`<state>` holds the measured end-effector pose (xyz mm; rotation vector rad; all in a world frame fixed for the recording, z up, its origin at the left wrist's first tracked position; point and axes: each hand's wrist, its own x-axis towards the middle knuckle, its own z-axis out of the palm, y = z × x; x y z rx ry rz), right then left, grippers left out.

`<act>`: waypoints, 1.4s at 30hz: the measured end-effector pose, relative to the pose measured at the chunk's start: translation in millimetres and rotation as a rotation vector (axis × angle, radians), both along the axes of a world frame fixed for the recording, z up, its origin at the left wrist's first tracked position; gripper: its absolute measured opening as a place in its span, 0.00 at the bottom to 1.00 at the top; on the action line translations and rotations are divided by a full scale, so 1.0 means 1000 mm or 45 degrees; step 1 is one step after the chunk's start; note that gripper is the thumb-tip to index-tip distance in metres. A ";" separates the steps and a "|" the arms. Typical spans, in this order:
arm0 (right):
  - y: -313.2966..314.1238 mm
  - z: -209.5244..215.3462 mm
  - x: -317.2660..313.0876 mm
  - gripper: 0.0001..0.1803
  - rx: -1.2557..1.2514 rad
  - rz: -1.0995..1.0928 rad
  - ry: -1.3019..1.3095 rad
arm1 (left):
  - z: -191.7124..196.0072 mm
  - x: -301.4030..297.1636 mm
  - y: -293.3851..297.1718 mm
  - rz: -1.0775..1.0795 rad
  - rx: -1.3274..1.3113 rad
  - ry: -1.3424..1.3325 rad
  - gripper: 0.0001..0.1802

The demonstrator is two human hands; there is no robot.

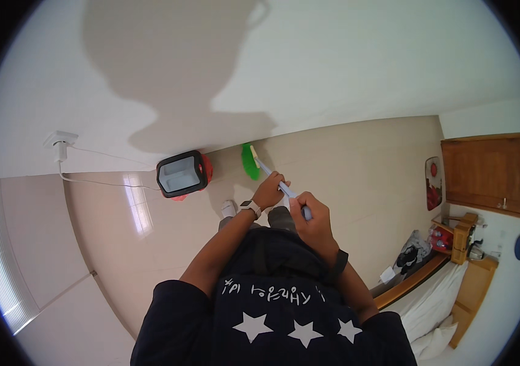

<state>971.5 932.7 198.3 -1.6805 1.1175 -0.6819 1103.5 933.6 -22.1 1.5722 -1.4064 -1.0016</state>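
Observation:
A broom with green bristles [249, 161] and a light grey-blue handle [265, 167] slants down from the base of the wall toward me. Lower on the handle, my left hand [268, 191] is closed round it, a pale-strapped watch on that wrist. My right hand [312, 218] grips the handle near its end, which pokes out beside the fingers; a black band circles this wrist. The bristles rest at the floor close to the wall, right of a black-rimmed box [181, 173] with a grey top and red sides.
A white cord runs from a wall plug [60, 150] toward the box. At the right are a wooden door [490, 174], a patterned mat [434, 183], and a wood-framed bed [434, 302] with clothes [412, 251] near it. My shoe [228, 208] stands below the box.

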 end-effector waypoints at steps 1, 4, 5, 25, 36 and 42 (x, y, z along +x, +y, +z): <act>-0.001 0.001 -0.001 0.12 -0.088 0.036 -0.019 | 0.001 -0.005 -0.005 -0.022 -0.041 0.019 0.13; -0.005 0.008 -0.009 0.11 -0.143 0.022 -0.001 | 0.012 -0.012 -0.010 -0.058 -0.016 0.048 0.13; -0.006 0.010 -0.011 0.11 -0.141 0.021 0.002 | 0.017 -0.013 -0.012 -0.060 -0.014 0.051 0.13; -0.016 0.039 -0.018 0.15 0.147 -0.313 -0.340 | 0.069 0.013 0.014 -0.245 0.197 -0.259 0.15; -0.023 0.001 -0.009 0.15 -0.131 -0.095 -0.005 | -0.012 -0.008 -0.036 -0.237 -0.036 0.092 0.15; -0.027 0.023 -0.020 0.14 -0.098 -0.029 -0.033 | 0.007 -0.024 -0.043 -0.238 -0.068 0.138 0.16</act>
